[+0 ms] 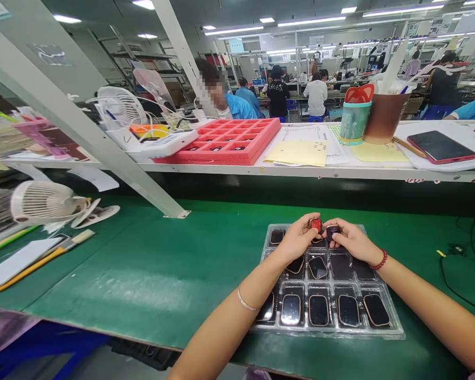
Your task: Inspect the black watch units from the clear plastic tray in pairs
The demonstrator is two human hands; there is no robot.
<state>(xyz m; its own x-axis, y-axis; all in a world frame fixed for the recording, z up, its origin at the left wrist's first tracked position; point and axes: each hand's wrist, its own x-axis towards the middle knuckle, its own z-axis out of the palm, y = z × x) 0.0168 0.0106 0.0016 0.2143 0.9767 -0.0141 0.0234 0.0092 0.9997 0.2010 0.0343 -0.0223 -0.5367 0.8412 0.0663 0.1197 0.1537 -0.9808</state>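
Note:
A clear plastic tray (324, 333) lies on the green bench, its compartments holding several dark smartwatch faces with gold rims, such as one watch (319, 310) in the front row. Above the tray's back row, my left hand (301, 237) pinches a smartwatch with a lit red screen (316, 226). Close beside it, my right hand (350, 240) grips another smartwatch, its dark screen (333, 230) showing small light marks. Both watches are lifted and tilted towards me. Part of the back row is hidden behind my hands.
A shelf above the bench carries a red foam tray (257, 150), papers, a teal cup (351, 122), a brown cup (383, 119) and a phone (442, 145). At left lie a white fan (43, 202) and a brush (47, 258). A black cable (455, 285) runs at right. Several people sit beyond.

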